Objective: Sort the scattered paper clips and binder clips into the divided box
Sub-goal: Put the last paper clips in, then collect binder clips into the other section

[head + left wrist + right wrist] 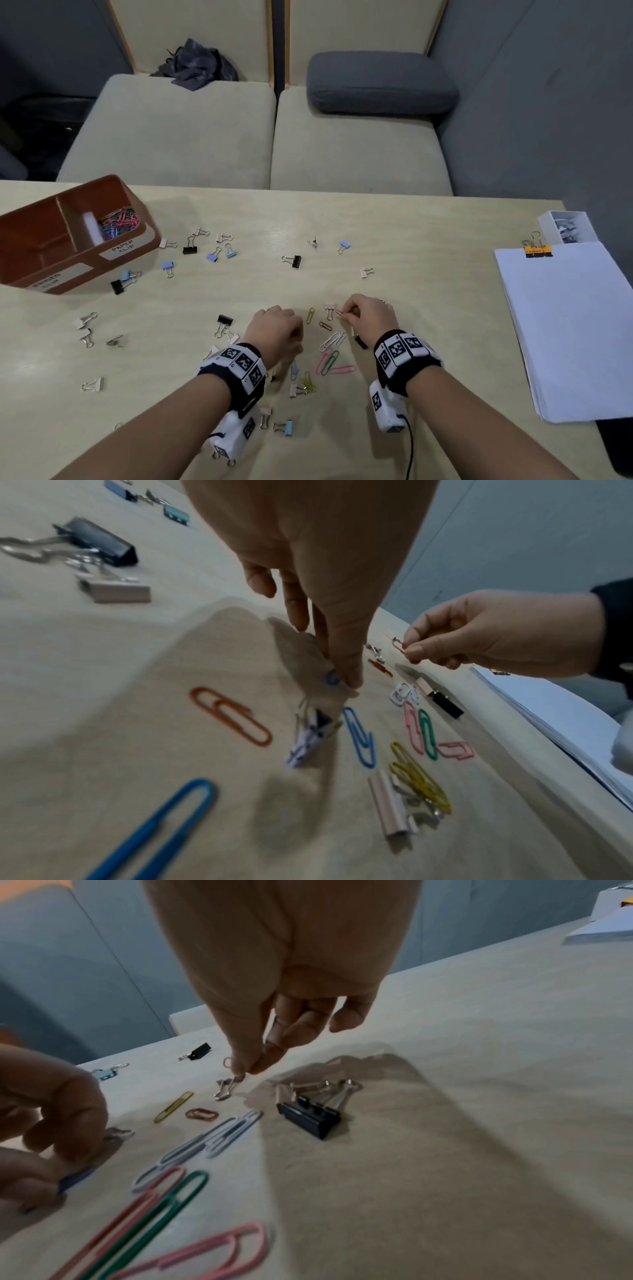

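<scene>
The brown divided box (51, 240) stands at the table's back left, with several coloured paper clips (120, 221) in its compartment labelled PAPER CLIP. My left hand (298, 337) is low over the table, thumb and fingers pinching a blue paper clip (331, 679). My right hand (344, 313) pinches a small pink paper clip (227, 1062) just above the table, beside a pink binder clip (329, 308). Between the hands lie white (332, 341), green (331, 361), pink (342, 369) and yellow (310, 315) paper clips. A black binder clip (308, 1119) lies under my right palm.
Binder clips are scattered across the table, many near the box (190, 246) and at the left (85, 320). A stack of white paper (565, 325) with a yellow-black clip lies at the right, a small white box (565, 226) behind it. Sofa cushions stand beyond the far edge.
</scene>
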A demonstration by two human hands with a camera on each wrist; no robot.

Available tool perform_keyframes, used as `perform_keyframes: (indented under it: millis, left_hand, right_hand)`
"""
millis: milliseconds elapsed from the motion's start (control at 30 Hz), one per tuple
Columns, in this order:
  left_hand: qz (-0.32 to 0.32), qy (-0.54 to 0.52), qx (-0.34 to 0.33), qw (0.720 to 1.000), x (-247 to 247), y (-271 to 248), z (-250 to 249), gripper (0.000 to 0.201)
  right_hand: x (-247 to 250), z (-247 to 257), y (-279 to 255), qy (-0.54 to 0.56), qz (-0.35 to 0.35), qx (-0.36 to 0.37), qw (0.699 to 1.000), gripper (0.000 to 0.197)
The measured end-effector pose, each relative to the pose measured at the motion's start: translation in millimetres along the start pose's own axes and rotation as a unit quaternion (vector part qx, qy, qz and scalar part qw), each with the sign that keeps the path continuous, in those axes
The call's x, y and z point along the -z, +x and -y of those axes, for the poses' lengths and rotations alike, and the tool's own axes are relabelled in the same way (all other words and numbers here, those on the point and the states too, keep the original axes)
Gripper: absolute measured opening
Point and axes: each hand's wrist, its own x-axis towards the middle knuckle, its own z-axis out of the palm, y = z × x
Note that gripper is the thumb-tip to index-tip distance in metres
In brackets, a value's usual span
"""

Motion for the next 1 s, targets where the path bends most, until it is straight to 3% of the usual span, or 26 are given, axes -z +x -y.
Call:
perform_keyframes:
  millis: [100, 300, 433, 633, 767, 867, 1000]
  left_hand:
    - [-0.007, -0.001, 0.025, 1.000, -1, -5, 8, 0.026]
    - [0.007, 0.017, 0.037, 0.999, 0, -8, 9, 0.026]
    - [0.011, 0.031, 0.014, 0.999, -1, -6, 8, 0.027]
    - [-0.030, 0.011, -0.007, 0.999, 13, 6, 15, 0.018]
    - [-0.038, 0.005, -0.027, 0.999, 25, 19, 18, 0.017]
    - [-0.012, 0.039, -0.025, 0.999, 28, 25, 17, 0.019]
    - [0.024, 0.074, -0.024, 0.997, 27, 28, 16, 0.014]
  right_hand:
    - [-5, 4, -5, 0.036, 0.023, 0.041, 0.998, 0.003]
    - [-20, 19, -8, -0.076, 0.025, 0.069, 0.994, 0.013]
    - [-17, 23, -6, -0.128, 0.023, 0.066, 0.989, 0.007]
    - [-14, 25, -2, -0.174, 0.044, 0.107, 0.978, 0.012]
    - [-3, 12, -2, -0.119, 0.068, 0.126, 0.983, 0.008]
    - [7, 4, -6, -0.107, 0.078, 0.169, 0.977, 0.015]
    - [7, 8, -8, -0.189, 0.121, 0.220, 0.949, 0.022]
